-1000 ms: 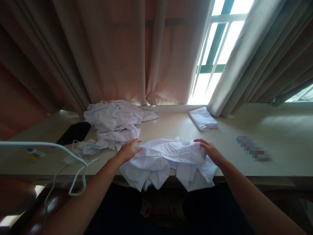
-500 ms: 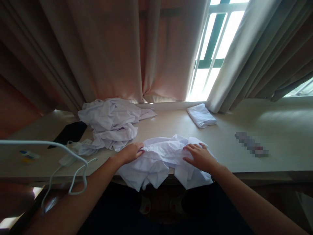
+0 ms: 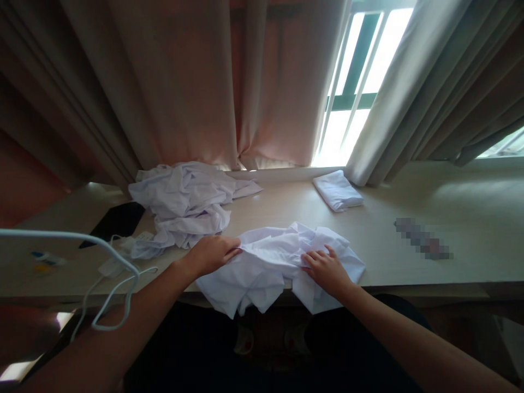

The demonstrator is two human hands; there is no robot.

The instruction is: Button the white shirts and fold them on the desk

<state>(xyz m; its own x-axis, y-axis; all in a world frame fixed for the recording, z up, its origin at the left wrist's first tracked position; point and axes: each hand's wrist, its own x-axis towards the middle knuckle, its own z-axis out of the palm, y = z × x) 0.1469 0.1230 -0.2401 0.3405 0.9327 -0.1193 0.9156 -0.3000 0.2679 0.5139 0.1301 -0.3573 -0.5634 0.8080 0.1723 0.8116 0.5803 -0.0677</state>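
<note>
A crumpled white shirt (image 3: 262,273) lies in front of me, its lower parts hanging over the table's near edge. My left hand (image 3: 215,254) is closed at the shirt's left side, pinching its upper edge between thumb and fingers. On the right part of the shirt, my right hand (image 3: 325,267) has its fingers bent and gathered on the fabric, gripping a fold near the middle. The fabric between the two hands is drawn into a crease.
A heap of white clothes (image 3: 184,202) sits back left on the table (image 3: 278,202), beside a dark flat item (image 3: 114,224). Back right is a folded white garment (image 3: 338,190). A blurred-out object (image 3: 423,238) lies right. A white cable (image 3: 102,243) crosses the left foreground.
My right hand has shifted slightly left on the shirt, its fingers drawing closer together. The left hand keeps its pinch, and the fabric between them has pulled into a smoother fold.
</note>
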